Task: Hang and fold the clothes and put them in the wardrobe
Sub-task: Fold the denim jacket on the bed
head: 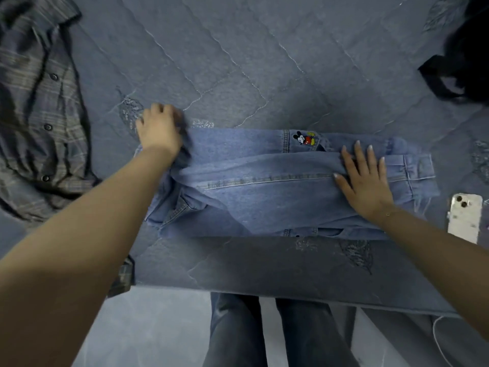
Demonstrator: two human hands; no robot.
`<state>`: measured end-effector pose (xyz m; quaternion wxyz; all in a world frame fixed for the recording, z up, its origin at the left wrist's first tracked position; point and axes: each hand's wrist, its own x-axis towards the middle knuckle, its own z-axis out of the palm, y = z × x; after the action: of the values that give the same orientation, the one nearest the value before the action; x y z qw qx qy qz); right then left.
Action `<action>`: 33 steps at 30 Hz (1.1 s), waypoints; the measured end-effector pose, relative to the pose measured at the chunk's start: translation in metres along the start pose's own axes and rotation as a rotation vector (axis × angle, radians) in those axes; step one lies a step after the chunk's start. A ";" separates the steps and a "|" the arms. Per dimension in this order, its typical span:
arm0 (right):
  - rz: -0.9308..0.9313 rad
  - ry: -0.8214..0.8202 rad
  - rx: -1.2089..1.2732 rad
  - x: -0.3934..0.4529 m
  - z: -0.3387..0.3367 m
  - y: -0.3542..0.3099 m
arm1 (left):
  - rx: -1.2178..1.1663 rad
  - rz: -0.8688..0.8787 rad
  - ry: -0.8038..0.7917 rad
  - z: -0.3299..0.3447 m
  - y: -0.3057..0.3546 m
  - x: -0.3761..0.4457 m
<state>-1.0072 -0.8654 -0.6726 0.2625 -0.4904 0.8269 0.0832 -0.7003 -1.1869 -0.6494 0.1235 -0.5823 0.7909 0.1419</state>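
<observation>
A light blue pair of jeans (264,197), folded over lengthwise, lies across the near part of a blue quilted bed (238,62). A small cartoon mouse patch (304,138) shows near the far edge of the denim. My left hand (158,128) grips the bunched left end of the jeans, fingers curled into the cloth. My right hand (363,176) lies flat with spread fingers on the right part of the denim, pressing it down.
A grey plaid button shirt (39,115) lies spread at the left of the bed. A white phone (464,218) rests at the right edge. A black strapped item (455,72) sits at the far right. My legs stand at the bed's near edge.
</observation>
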 end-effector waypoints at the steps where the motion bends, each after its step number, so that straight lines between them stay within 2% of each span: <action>1: 0.045 0.055 0.043 -0.006 -0.002 0.001 | -0.015 0.090 0.083 0.000 0.015 -0.011; 2: 0.087 0.124 0.082 -0.012 -0.004 0.003 | -0.075 0.221 0.143 0.004 0.031 -0.024; 4: 0.089 0.219 0.104 -0.021 -0.008 0.008 | -0.215 0.522 0.099 0.022 0.062 -0.066; 6: 0.007 0.193 0.027 -0.026 -0.009 0.020 | -0.137 0.773 -0.026 0.053 0.081 -0.109; 7: -0.004 0.168 -0.027 -0.029 -0.007 0.030 | -0.025 0.829 -0.072 0.069 0.084 -0.123; 9: 0.106 0.117 -0.080 -0.034 -0.002 0.056 | 0.150 0.794 -0.114 0.094 0.079 -0.128; 11: 0.215 0.091 -0.069 -0.036 0.004 0.077 | 0.202 0.707 -0.150 0.103 0.073 -0.117; 13: 0.217 0.072 0.022 -0.033 0.005 0.083 | 0.234 0.669 -0.211 0.101 0.075 -0.109; 16: 0.223 0.111 0.319 -0.037 -0.003 0.079 | 0.120 0.620 -0.281 0.083 0.089 -0.116; 18: 0.277 0.269 0.587 -0.052 -0.014 0.075 | -0.047 0.605 -0.234 0.063 0.110 -0.126; 20: 0.444 0.433 0.881 -0.077 -0.020 0.071 | -0.164 0.670 -0.163 0.047 0.146 -0.134; 22: 0.782 0.577 1.240 -0.106 -0.015 0.066 | -0.229 0.680 -0.216 0.040 0.197 -0.137; 23: 0.968 0.588 1.425 -0.118 -0.011 0.063 | -0.244 0.673 -0.246 0.039 0.225 -0.136; 25: 1.206 0.387 1.780 -0.135 0.000 0.058 | -0.230 0.689 -0.278 0.044 0.281 -0.129; 27: 1.281 0.164 1.973 -0.142 0.011 0.056 | -0.207 0.681 -0.333 0.053 0.332 -0.120; 30: 1.190 0.047 2.144 -0.130 0.023 0.048 | -0.155 0.544 -0.510 0.069 0.385 -0.101; 33: 1.066 0.052 2.187 -0.106 0.025 0.050 | -0.038 0.524 -0.582 0.080 0.409 -0.088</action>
<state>-1.0011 -0.7488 -0.6458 0.4535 0.3894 0.5634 -0.5704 -1.0638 -0.9644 -0.6594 0.2912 -0.2985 0.8419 0.3424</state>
